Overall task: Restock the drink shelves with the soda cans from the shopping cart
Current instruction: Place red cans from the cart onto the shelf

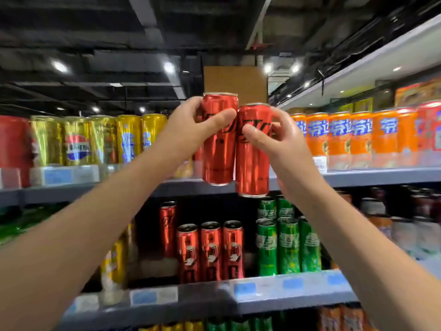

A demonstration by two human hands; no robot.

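Up on the top shelf, far left, stand gold cans, one showing a Pepsi globe; their other writing is too blurred to read. Next, the left hand grips a slim red can, thumb across its front and fingers curled behind. Touching it on the right, a second red can sits slightly lower, pinched by the right hand. Both are glossy red with dark script, held upright in front of the shelf edge. Below them stand four similar red cans, then green cans. Rightmost, above, orange cans carry blue Chinese lettering.
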